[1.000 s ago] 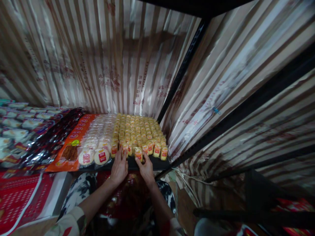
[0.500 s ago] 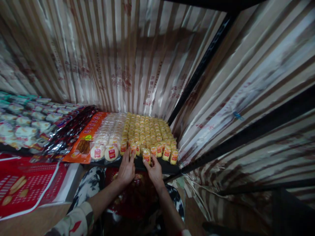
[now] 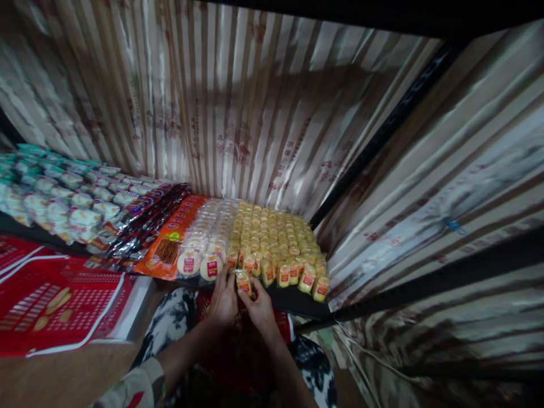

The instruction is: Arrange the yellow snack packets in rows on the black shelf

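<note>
A small yellow wrapped snack cake (image 3: pixel 243 281) with a red and white label is held just in front of the shelf edge. My right hand (image 3: pixel 260 309) pinches it from the right with thumb and fingers. My left hand (image 3: pixel 223 300) is closed at its left side, its fingertips against the wrapper. Behind it stand tight rows of the same yellow snack cakes (image 3: pixel 272 232), with a looser, uneven front row. Left of these lie rows of round white wrapped crackers (image 3: pixel 212 267), near my left fingertips.
Further left on the dark shelf (image 3: pixel 297 300) are orange snack bags (image 3: pixel 165 252), dark shiny packets (image 3: pixel 140 226) and white-green packets (image 3: pixel 80 198). A red basket (image 3: pixel 97 300) stands low at the left. Striped sheeting and black posts (image 3: pixel 382 130) enclose the back and right.
The view has shifted, so the shelf sits further right. The right hand has brought the snack cake left and forward, off the front row. My left hand has come close beside it.
</note>
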`<state>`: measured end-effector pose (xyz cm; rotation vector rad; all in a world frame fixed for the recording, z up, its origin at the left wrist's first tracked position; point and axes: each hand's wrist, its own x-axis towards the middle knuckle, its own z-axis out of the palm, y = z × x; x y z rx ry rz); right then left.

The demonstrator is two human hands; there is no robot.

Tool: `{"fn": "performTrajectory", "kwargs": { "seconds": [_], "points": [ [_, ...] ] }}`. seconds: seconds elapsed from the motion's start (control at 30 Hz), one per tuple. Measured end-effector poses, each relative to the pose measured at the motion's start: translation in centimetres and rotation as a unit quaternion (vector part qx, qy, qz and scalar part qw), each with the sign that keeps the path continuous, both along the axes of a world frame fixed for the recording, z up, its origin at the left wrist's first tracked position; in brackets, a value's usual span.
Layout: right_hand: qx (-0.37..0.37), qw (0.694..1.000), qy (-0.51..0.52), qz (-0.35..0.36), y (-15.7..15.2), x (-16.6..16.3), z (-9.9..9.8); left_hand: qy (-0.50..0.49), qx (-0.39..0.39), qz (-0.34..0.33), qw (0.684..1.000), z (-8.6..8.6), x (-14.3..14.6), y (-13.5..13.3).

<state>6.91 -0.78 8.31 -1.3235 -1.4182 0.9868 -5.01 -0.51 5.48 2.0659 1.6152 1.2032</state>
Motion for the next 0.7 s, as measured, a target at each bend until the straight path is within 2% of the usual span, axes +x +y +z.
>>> {"fn": "performTrajectory", "kwargs": {
  "seconds": [0.23,0.4,0.5,0.7],
  "points": [
    [-0.01,0.999,0.031,-0.025,0.1,0.1,0.3,0.014,-0.034,-0.047,0.998,-0.1,-0.1,1.3],
    [-0.028,0.994,0.066,-0.08,-0.7,0.5,0.3,0.009,-0.035,-0.043,0.998,-0.6,-0.1,1.0],
    [-0.025,0.993,0.057,-0.1,-1.0,0.5,0.0,0.002,-0.041,-0.043,0.998,-0.5,-0.2,0.8],
    [0.003,0.996,-0.003,-0.09,-0.5,0.1,-0.9,-0.02,-0.061,-0.043,0.997,-0.1,-0.2,0.8]
  ]
}}
